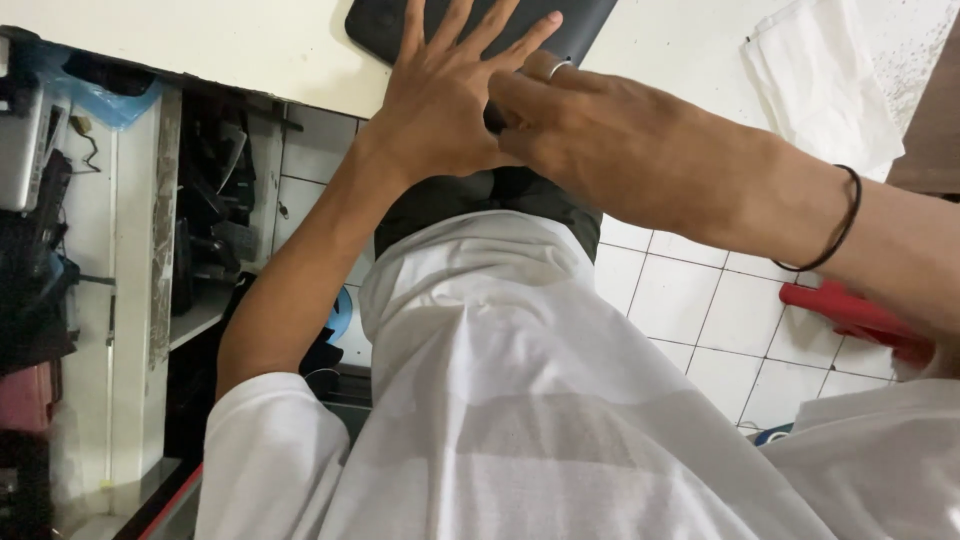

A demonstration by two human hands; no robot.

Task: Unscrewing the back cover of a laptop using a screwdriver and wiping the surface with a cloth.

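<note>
The pale tabletop (250,45) fills the top of the view, its near edge running above a white tiled floor (720,310). A white shirt (500,400) covers the lower middle. A black device (590,20) lies flat at the tabletop's near edge, partly out of view at the top. A white cloth (820,80) lies folded to its right, apart from it. The left hand (440,100) lies flat on the device, fingers spread wide, gripping nothing. The right hand (560,120) crosses over the left, curled and touching it; whether it holds anything I cannot tell. It wears 1 ring (558,68), and 1 black band (840,225) circles that wrist.
</note>
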